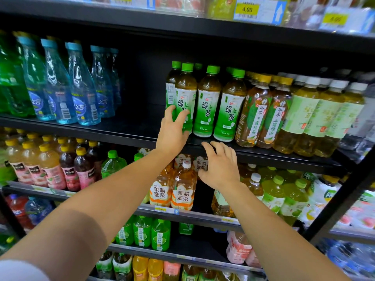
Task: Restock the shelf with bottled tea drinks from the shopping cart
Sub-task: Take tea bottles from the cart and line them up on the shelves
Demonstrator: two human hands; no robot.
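My left hand grips the lower half of a green-capped green tea bottle that stands on the black shelf, at the left end of a row of the same bottles. Another such bottle stands just behind it. My right hand hovers below the shelf edge with fingers loosely spread, holding nothing, in front of jasmine tea bottles one level down. The shopping cart is out of view.
To the left of the green tea row the shelf has a dark gap, then blue water bottles. Yellow-capped and white-capped tea bottles fill the right. Price tags hang on the shelf above.
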